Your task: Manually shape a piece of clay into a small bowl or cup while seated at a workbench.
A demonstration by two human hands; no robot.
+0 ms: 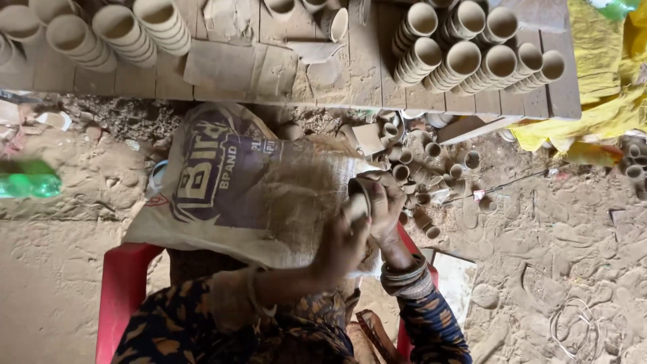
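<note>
Both hands are on one clay cup [358, 197] over the sack [256, 189] on the lap: left hand [344, 246] cups it, right hand [385, 209] wraps the rim. Looks like smoothing; stacks [465, 57] line the counter's [337, 81] far edge.

We see a dusty wooden desk [364, 81] across the twelve o'clock edge. On it lie stacked clay cups [465, 64] toward one o'clock, more nested cup stacks [121, 30] toward eleven o'clock, and flat cardboard pieces [236, 67] between them. Below, the sandy floor [552, 236] carries loose clay cups [421, 178] near the middle, a green plastic bottle [27, 180] at nine o'clock and yellow cloth [600, 108] at two o'clock.
</note>
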